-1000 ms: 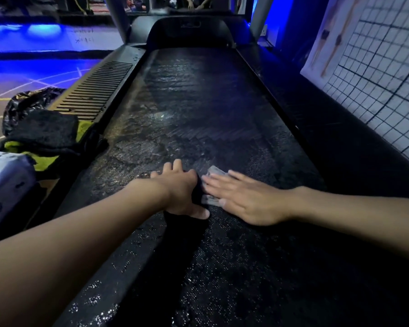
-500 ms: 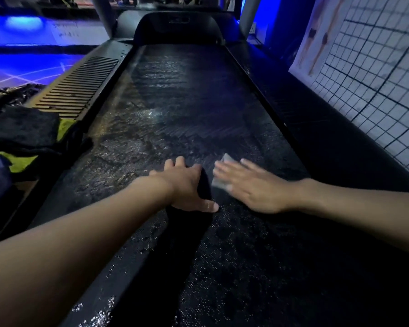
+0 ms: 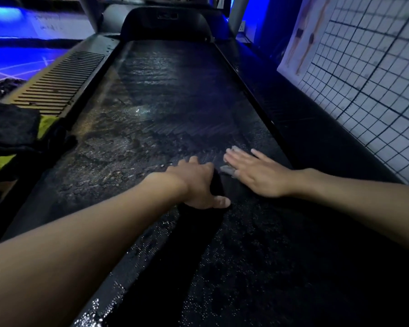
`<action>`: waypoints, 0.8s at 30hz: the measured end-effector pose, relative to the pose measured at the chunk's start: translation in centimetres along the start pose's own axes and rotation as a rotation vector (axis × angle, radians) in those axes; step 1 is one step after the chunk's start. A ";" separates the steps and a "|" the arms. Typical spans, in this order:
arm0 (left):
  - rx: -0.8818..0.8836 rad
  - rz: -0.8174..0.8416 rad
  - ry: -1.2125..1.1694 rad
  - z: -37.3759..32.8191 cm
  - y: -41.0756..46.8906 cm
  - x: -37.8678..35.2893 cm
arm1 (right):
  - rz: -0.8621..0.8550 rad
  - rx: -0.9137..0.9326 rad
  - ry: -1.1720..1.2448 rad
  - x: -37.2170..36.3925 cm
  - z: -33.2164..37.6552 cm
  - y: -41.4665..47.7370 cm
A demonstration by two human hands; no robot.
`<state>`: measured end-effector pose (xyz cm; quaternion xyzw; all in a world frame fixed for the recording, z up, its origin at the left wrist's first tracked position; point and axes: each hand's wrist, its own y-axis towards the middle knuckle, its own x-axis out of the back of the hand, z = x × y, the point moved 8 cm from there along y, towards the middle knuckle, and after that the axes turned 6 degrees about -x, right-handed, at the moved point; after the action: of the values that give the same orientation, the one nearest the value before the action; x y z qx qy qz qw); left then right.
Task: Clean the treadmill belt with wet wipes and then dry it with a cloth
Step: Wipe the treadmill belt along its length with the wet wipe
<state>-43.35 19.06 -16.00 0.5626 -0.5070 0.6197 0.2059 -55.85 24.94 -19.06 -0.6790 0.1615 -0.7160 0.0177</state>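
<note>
Left of the treadmill belt (image 3: pixel 165 102), a heap of black and yellow-green cloths (image 3: pixel 12 128) by the near end of the ribbed side rail (image 3: pixel 57 86). To the right, a dark rail (image 3: pixel 305 128), then a gridded wall panel (image 3: pixel 364 90). Ahead, the motor hood (image 3: pixel 165 24) closing off the far end.

Left grip (image 3: pixel 196 185) spread wide, pressing a dark cloth (image 3: pixel 216 185) onto mid-belt, thumb splayed. Right grip (image 3: pixel 257 175) just beside it, fingers straight and fanned, pinning a pale wet wipe (image 3: pixel 227 169) to the belt.

Compared with a second ago: both further up the belt, right grip closer to the right rail, less wipe showing.

Long wet stretch open ahead as far as the hood; little room between right grip and the belt's right edge.
</note>
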 end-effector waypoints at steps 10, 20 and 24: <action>-0.138 -0.027 0.067 -2.1 1.7 -0.4 | 0.010 -0.116 0.040 -1.0 -2.5 -2.6; -0.098 0.099 0.019 -3.2 1.6 -1.9 | 0.014 -0.299 0.108 -1.6 -4.0 -3.9; -0.103 0.054 0.037 -3.1 1.6 -2.5 | 0.029 -0.429 0.131 -1.8 -4.9 -4.3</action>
<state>-45.51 21.84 -18.46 0.5256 -0.5493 0.6086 0.2272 -59.70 30.52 -19.80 -0.6169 0.3210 -0.7073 -0.1273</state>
